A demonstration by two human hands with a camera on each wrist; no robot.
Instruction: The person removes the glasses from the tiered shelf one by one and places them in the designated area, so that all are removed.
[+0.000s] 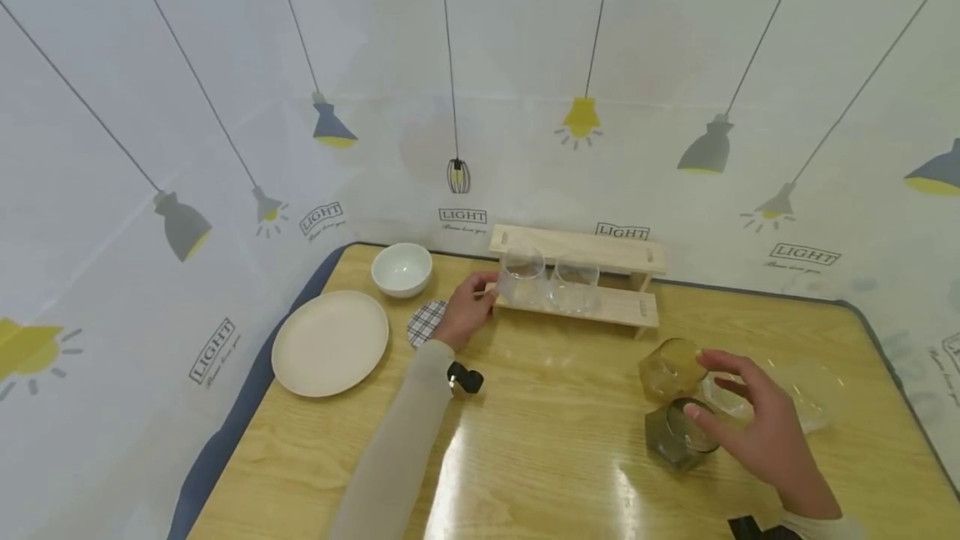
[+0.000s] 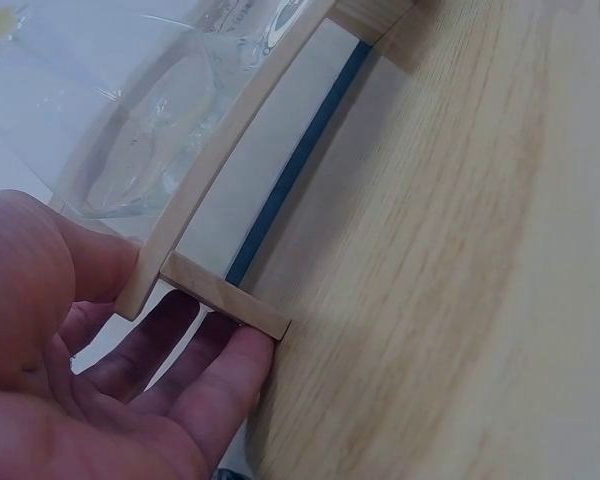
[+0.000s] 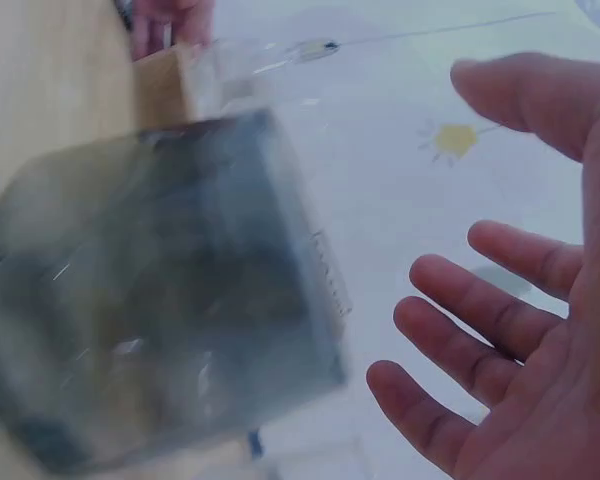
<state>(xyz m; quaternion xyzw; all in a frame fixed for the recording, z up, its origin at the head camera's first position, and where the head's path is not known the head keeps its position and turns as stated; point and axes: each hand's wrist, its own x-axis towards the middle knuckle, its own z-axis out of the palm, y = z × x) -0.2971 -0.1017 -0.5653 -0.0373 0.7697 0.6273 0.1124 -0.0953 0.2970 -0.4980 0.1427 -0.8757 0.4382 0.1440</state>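
Observation:
My left hand [image 1: 467, 311] grips the left end of a two-step wooden rack [image 1: 618, 308]. In the left wrist view its thumb lies at the step board and the fingers bend against the end leg [image 2: 230, 293]. Two clear glasses [image 1: 522, 282] stand side by side on the lower step. Over on the right, my right hand [image 1: 761, 427] hovers with thumb and fingers spread, holding nothing. Just beyond its fingertips are an amber glass [image 1: 662, 375] and a smoky grey glass [image 1: 670, 442]. The grey glass [image 3: 170, 290] looms large and blurred in the right wrist view.
More clear glassware [image 1: 813, 394] sits beyond the right hand, partly hidden by it. A cream plate [image 1: 330, 344], a white bowl [image 1: 402, 270] and a checked coaster [image 1: 424, 322] lie on the left. Printed wall sheeting [image 1: 525, 148] rises behind the table's back edge.

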